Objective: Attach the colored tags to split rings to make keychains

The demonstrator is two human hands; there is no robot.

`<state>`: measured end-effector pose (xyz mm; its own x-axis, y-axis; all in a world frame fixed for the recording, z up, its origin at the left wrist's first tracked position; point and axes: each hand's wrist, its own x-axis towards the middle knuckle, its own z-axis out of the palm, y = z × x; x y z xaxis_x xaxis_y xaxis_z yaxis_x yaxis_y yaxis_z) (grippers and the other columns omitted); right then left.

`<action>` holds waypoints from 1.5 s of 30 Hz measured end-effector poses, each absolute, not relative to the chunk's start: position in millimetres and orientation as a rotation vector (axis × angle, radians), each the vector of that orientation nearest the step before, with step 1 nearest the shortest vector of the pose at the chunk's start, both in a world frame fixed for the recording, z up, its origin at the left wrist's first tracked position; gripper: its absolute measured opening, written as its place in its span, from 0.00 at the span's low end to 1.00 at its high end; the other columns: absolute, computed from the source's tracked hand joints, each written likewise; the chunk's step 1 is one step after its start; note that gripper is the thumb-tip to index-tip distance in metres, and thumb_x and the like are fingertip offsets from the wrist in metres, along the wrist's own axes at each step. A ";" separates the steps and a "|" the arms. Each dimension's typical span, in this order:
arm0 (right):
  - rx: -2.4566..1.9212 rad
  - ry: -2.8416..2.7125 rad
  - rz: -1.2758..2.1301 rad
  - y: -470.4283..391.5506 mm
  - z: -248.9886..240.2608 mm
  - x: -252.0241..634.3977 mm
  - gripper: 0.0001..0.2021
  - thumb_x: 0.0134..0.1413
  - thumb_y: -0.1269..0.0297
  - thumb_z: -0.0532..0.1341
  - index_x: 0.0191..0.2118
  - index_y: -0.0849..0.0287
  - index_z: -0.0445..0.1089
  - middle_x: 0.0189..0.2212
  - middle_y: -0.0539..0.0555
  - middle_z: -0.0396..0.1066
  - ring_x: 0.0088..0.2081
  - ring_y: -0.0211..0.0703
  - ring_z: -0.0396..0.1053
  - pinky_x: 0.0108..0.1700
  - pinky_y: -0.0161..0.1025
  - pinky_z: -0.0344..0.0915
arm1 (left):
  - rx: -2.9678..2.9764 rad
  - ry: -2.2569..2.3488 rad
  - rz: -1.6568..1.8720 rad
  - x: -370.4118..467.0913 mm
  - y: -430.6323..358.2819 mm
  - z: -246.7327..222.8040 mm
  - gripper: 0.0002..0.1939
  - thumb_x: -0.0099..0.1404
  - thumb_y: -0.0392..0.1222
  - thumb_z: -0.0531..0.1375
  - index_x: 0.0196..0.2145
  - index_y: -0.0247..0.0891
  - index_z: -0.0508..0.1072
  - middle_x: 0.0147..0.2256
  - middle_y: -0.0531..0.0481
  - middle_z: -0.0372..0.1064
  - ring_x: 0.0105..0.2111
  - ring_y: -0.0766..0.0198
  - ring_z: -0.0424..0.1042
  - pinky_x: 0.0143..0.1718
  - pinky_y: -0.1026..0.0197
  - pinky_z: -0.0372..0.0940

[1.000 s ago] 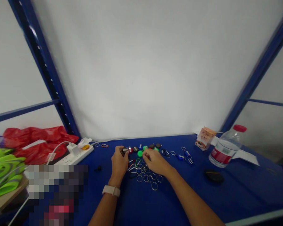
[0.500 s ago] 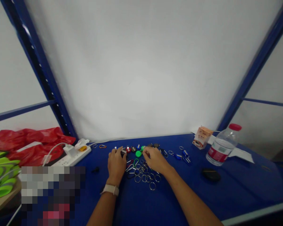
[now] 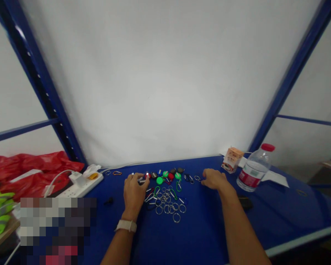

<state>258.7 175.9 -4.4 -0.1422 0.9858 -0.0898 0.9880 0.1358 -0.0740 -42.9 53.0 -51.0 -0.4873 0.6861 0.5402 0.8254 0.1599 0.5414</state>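
Observation:
My left hand, with a pale watch band at the wrist, is closed at the left edge of a pile of small parts; a small silver-and-dark piece shows at its fingertips. Farther right, my right hand has its fingers bent down over the blue table, and what lies beneath them is hidden. Between the hands lie green round pieces, a red one, dark ones, carabiners and several metal split rings. One ring lies just left of my right hand.
On the right stand a bottle and a small box, with a black object partly behind my right forearm. A white power strip, red plastic and a carabiner are on the left.
My right hand has moved right, from the green pieces to the area of the blue pieces. My left hand stays near the pile's left edge. The view has shifted slightly.

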 end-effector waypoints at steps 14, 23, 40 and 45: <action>2.216 2.621 -0.541 179.4 -1.9 246.8 0.12 0.53 0.57 0.61 0.38 0.60 0.73 0.39 0.61 0.76 0.43 0.52 0.73 0.44 0.44 0.63 | -1.560 -2.135 -1.440 -32.7 52.7 -41.7 0.09 0.63 0.46 0.57 0.33 0.39 0.72 0.33 0.46 0.71 0.35 0.56 0.70 0.40 0.55 0.64; 1.538 2.843 -2.285 158.5 0.4 193.0 0.17 0.44 0.52 0.66 0.33 0.63 0.73 0.24 0.50 0.71 0.25 0.35 0.63 0.30 0.35 0.56 | -1.844 -1.964 -1.554 -20.3 51.2 -37.1 0.07 0.65 0.41 0.55 0.36 0.39 0.73 0.33 0.48 0.70 0.34 0.60 0.70 0.38 0.58 0.64; 1.326 2.838 -2.254 127.0 -33.4 134.4 0.29 0.55 0.38 0.55 0.24 0.62 0.70 0.19 0.50 0.68 0.22 0.35 0.60 0.27 0.34 0.55 | -2.259 -1.701 -1.698 -6.3 44.1 -26.6 0.19 0.64 0.36 0.58 0.53 0.42 0.70 0.52 0.43 0.70 0.52 0.57 0.69 0.54 0.52 0.64; 1.257 2.876 -2.078 127.1 -35.3 135.8 0.33 0.58 0.35 0.48 0.24 0.63 0.70 0.18 0.51 0.67 0.19 0.35 0.59 0.24 0.33 0.54 | -2.278 -1.857 -1.791 -6.6 42.5 -26.1 0.21 0.61 0.36 0.61 0.53 0.42 0.71 0.50 0.44 0.73 0.45 0.58 0.74 0.49 0.53 0.69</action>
<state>135.8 127.1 -35.3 -0.6102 0.7843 0.1117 0.1404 0.2458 -0.9591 -6.6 42.5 -26.1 -0.0989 0.8521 0.5140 0.5446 -0.3859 0.7446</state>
